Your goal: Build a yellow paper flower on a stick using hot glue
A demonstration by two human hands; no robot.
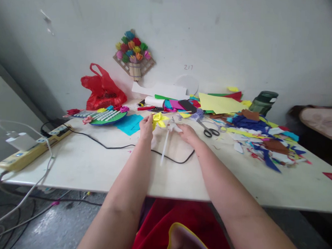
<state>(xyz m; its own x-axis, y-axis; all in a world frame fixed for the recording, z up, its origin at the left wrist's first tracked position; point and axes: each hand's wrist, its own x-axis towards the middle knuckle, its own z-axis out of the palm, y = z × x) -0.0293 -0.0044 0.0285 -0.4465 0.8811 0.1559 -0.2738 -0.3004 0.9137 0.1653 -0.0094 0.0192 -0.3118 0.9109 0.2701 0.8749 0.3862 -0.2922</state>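
My left hand (pixel 146 127) is closed, its fingertips pinching a yellow paper flower (pixel 160 120) by its left side. Just to the right, my right hand (pixel 188 134) has its fingers around a pale glue gun (pixel 172 125), though the grip is partly hidden. A whitish glue stick (pixel 164 148) juts from the back of the gun toward me. The gun's nozzle end lies close to the flower; whether they touch I cannot tell. A black cord (pixel 120 147) runs across the table and passes under my forearms.
Scissors (pixel 211 132) lie right of my right hand, near a heap of paper scraps (pixel 265 133). Behind are a yellow sheet (pixel 221 104) and a green bottle (pixel 264 101). Leftward are blue paper (pixel 129 124), a green craft piece (pixel 107 117), a red bag (pixel 102 89) and a power strip (pixel 33 151).
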